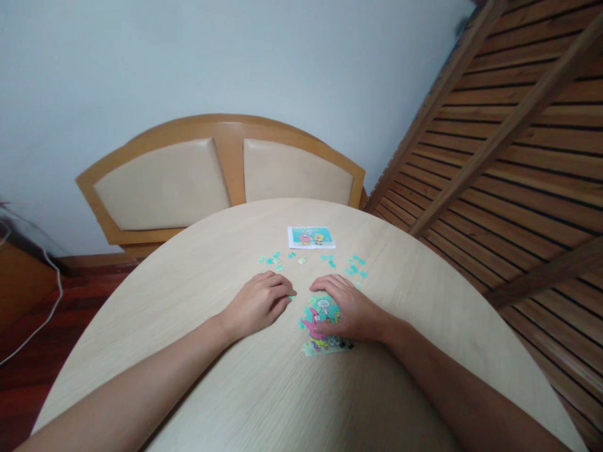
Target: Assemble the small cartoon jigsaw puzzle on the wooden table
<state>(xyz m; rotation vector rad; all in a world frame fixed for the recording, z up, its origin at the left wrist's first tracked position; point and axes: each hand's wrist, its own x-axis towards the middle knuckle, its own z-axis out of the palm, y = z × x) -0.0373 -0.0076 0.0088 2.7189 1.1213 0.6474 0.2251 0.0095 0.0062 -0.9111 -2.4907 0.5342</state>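
Observation:
A partly joined jigsaw puzzle (318, 339) with cartoon characters on a teal ground lies on the round table, its left edge uneven. My right hand (351, 307) rests over its right side, thumb apart from the fingers, hiding part of the picture. To the left, my left hand (264, 301) has its fingers curled together on the tabletop. A small teal puzzle piece (291, 297) shows at its fingertips. Beyond both hands lie several loose pieces, with one group of puzzle pieces (355, 267) at the right and others further left.
A white-bordered reference picture (311, 237) lies flat near the far side of the pale wooden table (198, 389). Behind the table stands a padded wooden backrest (238, 163) against the wall. Slatted wooden panelling (509, 144) slopes along the right. A white cable (59, 289) hangs at left.

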